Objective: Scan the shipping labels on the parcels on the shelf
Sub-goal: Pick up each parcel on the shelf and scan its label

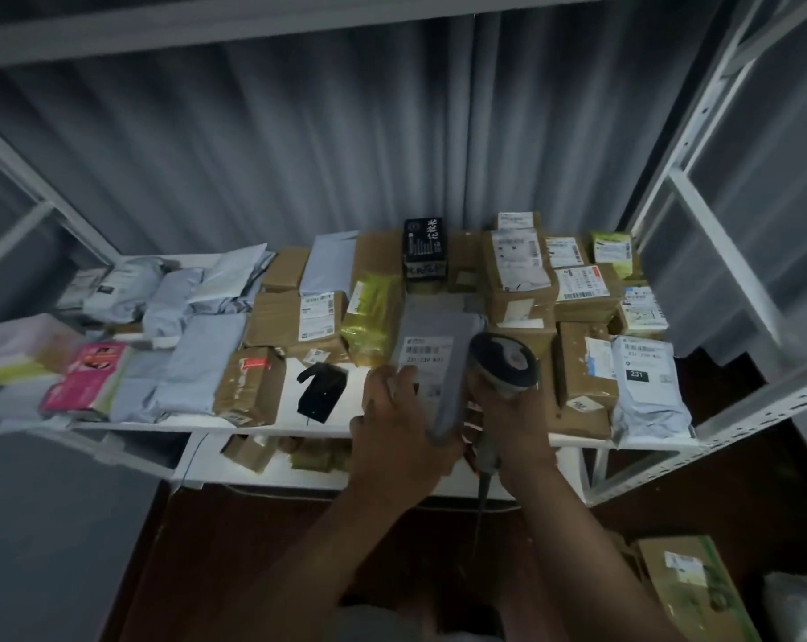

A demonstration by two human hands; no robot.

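My left hand (399, 430) grips the near end of a grey mailer parcel (438, 331), lifted at the shelf's front edge, its white shipping label (427, 359) facing up. My right hand (515, 424) holds a grey handheld barcode scanner (501, 361) by its handle, its head right beside the label's right side. A cable hangs down from the scanner's handle. The white shelf (327, 421) carries many parcels: brown cardboard boxes (519, 275), grey poly bags (207, 363), a yellow-green packet (373, 317) and a black box (423, 247).
A black scanner cradle (322, 391) sits on bare shelf left of my hands. A pink packet (86, 373) lies far left. White shelf uprights (711, 215) frame the right side. A lower shelf (272, 470) holds small boxes. A green-brown carton (693, 581) stands on the floor at right.
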